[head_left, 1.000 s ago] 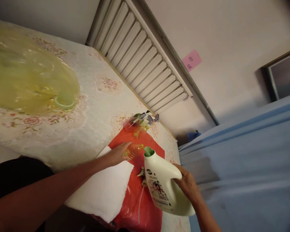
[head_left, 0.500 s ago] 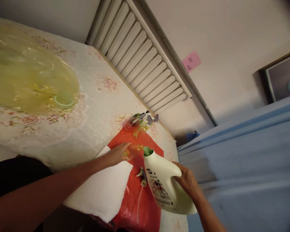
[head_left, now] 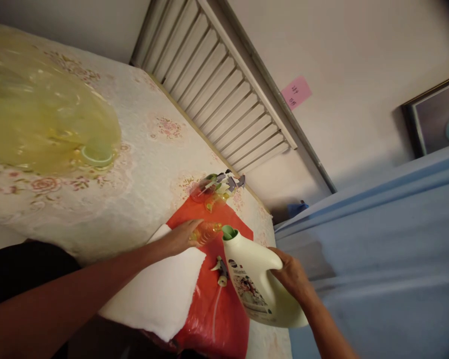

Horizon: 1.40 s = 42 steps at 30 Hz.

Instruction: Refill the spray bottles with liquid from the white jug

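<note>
My right hand (head_left: 294, 276) grips the handle of a pale green detergent jug (head_left: 256, 281), tilted so its green spout points at a small clear orange bottle (head_left: 205, 232). My left hand (head_left: 181, 237) is wrapped round that small bottle and holds it on a red plastic bag (head_left: 213, 309). The spout sits right beside the bottle's mouth. A loose spray-pump head with its tube (head_left: 220, 271) lies on the red bag just under the jug.
A white folded cloth (head_left: 160, 294) lies beside the red bag on a flowered table cover (head_left: 149, 164). Further spray bottles (head_left: 217, 187) stand at the far edge. A big yellow translucent bag (head_left: 41, 109) lies at left. Blue fabric (head_left: 377, 259) fills the right side.
The jug has tipped slightly further and slid a little to the right. My left hand and the small bottle stay put.
</note>
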Each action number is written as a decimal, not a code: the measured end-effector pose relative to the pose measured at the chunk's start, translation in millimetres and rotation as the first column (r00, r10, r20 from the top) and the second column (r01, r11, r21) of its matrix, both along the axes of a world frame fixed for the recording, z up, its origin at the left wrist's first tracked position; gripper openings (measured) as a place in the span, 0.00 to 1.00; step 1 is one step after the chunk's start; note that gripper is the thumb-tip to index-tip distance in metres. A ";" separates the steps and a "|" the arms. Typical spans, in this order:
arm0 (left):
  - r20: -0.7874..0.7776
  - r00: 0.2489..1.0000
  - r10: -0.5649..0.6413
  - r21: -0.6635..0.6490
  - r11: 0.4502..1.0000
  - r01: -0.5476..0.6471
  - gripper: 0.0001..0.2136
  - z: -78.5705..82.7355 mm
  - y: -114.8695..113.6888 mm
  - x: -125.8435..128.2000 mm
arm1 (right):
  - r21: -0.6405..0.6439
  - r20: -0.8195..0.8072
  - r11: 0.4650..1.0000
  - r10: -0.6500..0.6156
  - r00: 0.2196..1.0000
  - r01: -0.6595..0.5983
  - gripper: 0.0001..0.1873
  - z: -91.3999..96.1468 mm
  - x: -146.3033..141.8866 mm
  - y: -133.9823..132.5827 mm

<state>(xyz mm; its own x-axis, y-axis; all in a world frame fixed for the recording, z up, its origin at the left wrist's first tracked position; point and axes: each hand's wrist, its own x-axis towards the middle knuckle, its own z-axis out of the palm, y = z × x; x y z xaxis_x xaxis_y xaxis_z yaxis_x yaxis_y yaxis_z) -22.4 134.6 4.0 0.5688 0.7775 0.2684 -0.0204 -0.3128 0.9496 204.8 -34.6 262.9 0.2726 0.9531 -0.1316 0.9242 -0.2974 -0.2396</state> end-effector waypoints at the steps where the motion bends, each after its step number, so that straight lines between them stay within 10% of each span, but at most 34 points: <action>1: -0.001 1.000 0.001 0.006 1.000 -0.001 0.36 -0.5 0.0 0.0 | -0.004 0.010 1.000 0.009 1.000 -0.009 0.21 0.8 -0.1 0.3; 42: -0.007 1.000 0.014 0.022 1.000 -0.013 0.37 -4.3 -0.2 1.6 | -0.047 0.061 0.999 -0.004 0.998 0.007 0.24 9.6 -1.6 6.4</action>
